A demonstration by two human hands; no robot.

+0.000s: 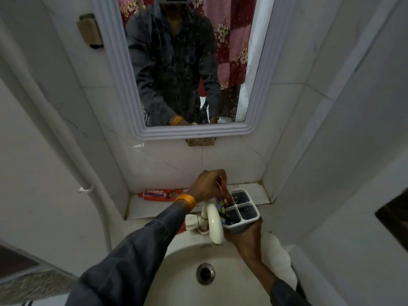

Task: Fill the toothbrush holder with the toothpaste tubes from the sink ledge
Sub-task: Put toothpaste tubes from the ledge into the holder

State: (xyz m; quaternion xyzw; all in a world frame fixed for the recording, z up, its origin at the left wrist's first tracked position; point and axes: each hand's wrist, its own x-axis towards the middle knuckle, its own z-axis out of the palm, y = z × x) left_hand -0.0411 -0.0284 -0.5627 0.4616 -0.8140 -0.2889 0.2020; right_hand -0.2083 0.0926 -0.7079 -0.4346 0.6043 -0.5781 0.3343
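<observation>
My right hand (244,236) grips a white toothbrush holder (242,212) with four compartments from below, held over the back of the sink. My left hand (208,186) pinches the top of a red toothpaste tube (227,194), whose lower end stands in the holder's back-left compartment. A tube with purple and green print (221,207) sticks out of the front-left compartment. The two right compartments look dark and empty. Another red toothpaste tube (162,193) lies flat on the sink ledge (143,208), left of my left wrist.
A cream tap (214,224) juts over the white sink basin (183,261) right beside the holder. A framed mirror (187,69) hangs above the ledge. A white pipe (72,164) runs down the left wall. Tiled walls close in on both sides.
</observation>
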